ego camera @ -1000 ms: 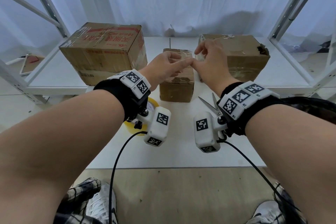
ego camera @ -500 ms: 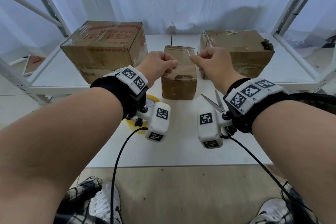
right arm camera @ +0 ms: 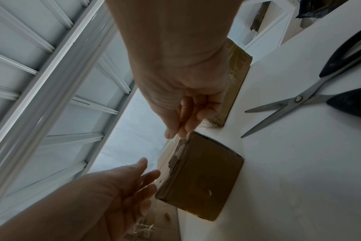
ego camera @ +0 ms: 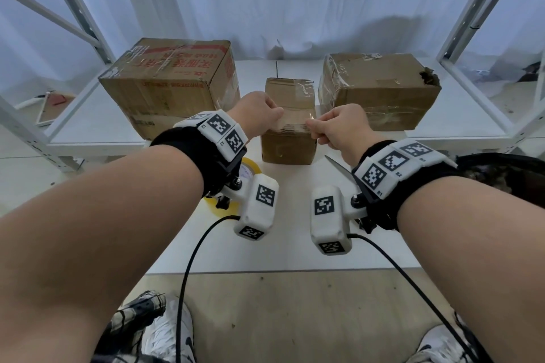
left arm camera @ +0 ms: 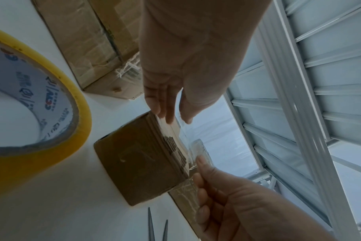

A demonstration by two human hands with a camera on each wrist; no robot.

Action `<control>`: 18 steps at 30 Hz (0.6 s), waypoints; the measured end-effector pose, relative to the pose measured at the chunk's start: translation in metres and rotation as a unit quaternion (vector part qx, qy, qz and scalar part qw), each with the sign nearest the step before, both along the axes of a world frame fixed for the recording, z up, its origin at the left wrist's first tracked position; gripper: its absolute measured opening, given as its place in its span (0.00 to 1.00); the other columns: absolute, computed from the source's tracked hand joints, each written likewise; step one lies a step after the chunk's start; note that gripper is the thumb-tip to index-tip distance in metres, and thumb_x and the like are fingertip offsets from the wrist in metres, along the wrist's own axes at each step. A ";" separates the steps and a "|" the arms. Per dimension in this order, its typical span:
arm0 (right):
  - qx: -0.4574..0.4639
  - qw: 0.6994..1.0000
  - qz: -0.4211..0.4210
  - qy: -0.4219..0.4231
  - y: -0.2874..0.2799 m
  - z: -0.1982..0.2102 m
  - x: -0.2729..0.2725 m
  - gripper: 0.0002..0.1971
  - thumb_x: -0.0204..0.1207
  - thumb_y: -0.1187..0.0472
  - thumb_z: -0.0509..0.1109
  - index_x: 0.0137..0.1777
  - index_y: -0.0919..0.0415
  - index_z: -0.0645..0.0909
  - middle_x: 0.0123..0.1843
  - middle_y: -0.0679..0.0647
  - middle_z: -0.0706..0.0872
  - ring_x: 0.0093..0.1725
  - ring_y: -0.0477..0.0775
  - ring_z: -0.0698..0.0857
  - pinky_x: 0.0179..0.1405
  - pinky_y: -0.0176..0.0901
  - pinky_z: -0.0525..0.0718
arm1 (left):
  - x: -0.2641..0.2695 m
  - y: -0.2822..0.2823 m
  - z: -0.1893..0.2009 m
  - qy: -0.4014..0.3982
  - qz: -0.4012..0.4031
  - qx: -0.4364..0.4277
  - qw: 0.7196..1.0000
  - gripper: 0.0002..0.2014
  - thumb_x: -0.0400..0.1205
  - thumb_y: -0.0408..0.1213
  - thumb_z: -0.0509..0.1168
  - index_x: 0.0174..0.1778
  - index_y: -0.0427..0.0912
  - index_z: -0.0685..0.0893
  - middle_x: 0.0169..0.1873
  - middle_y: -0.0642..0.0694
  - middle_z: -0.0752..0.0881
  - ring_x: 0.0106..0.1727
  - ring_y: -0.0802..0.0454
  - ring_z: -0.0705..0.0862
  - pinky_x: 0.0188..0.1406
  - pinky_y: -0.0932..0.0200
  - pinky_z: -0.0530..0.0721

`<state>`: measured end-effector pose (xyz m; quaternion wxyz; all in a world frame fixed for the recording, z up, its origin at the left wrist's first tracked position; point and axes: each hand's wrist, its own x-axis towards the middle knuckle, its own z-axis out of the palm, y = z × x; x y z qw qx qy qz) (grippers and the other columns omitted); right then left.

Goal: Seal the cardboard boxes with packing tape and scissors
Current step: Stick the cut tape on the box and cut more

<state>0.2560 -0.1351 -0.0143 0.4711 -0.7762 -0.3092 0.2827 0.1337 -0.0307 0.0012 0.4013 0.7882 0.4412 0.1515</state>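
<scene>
A strip of clear tape [ego camera: 295, 118] is stretched across the near top edge of the small cardboard box [ego camera: 287, 147]. My left hand [ego camera: 278, 115] pinches its left end and my right hand [ego camera: 311, 125] pinches its right end. In the left wrist view the left thumb and fingers [left arm camera: 165, 112] hold the tape at the small box [left arm camera: 142, 163]. In the right wrist view the right fingertips [right arm camera: 179, 130] sit at the box corner [right arm camera: 200, 179]. The yellow tape roll [ego camera: 250, 166] lies under my left wrist. The scissors [right arm camera: 299, 101] lie open by my right wrist.
A large printed carton [ego camera: 174, 82] stands at back left and a worn brown carton [ego camera: 380, 91] at back right, both on the white table [ego camera: 295, 244]. White metal shelf frames [ego camera: 483, 9] rise on both sides. Wrist-camera cables hang over the table's front edge.
My hands have drawn apart and come down from above the small box to its near top edge, with the clear tape strip stretched between them.
</scene>
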 end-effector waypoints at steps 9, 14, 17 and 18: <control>-0.015 0.999 -0.009 -0.051 0.003 0.001 0.003 0.13 0.75 0.64 0.73 0.29 0.60 0.79 0.34 0.55 0.86 0.31 0.46 0.79 0.35 0.39 0.77 | 0.000 0.001 -0.002 0.021 -0.019 0.045 0.999 0.13 0.84 0.38 0.65 0.32 0.42 0.81 0.35 0.46 0.87 0.31 0.58 0.79 0.40 0.61 0.82; -0.032 0.997 -0.005 -0.071 0.007 0.002 0.007 0.13 0.74 0.63 0.74 0.29 0.60 0.79 0.37 0.59 0.87 0.33 0.48 0.80 0.41 0.43 0.81 | 0.008 0.000 -0.005 0.084 -0.015 0.080 0.993 0.13 0.82 0.38 0.66 0.33 0.37 0.85 0.38 0.39 0.86 0.40 0.47 0.82 0.51 0.52 0.84; -0.044 0.996 -0.002 -0.075 0.008 -0.002 0.008 0.15 0.75 0.59 0.75 0.27 0.58 0.80 0.33 0.55 0.88 0.33 0.49 0.81 0.46 0.46 0.82 | 0.014 0.002 -0.006 0.127 -0.014 0.102 0.986 0.15 0.82 0.41 0.66 0.44 0.31 0.89 0.46 0.38 0.89 0.50 0.44 0.86 0.52 0.54 0.82; -0.046 0.996 -0.002 -0.075 0.008 -0.004 0.009 0.15 0.75 0.59 0.75 0.27 0.58 0.80 0.32 0.53 0.87 0.33 0.48 0.81 0.45 0.46 0.82 | 0.016 0.002 -0.007 0.137 -0.013 0.108 0.985 0.15 0.82 0.42 0.66 0.47 0.31 0.89 0.47 0.38 0.89 0.51 0.44 0.87 0.51 0.55 0.82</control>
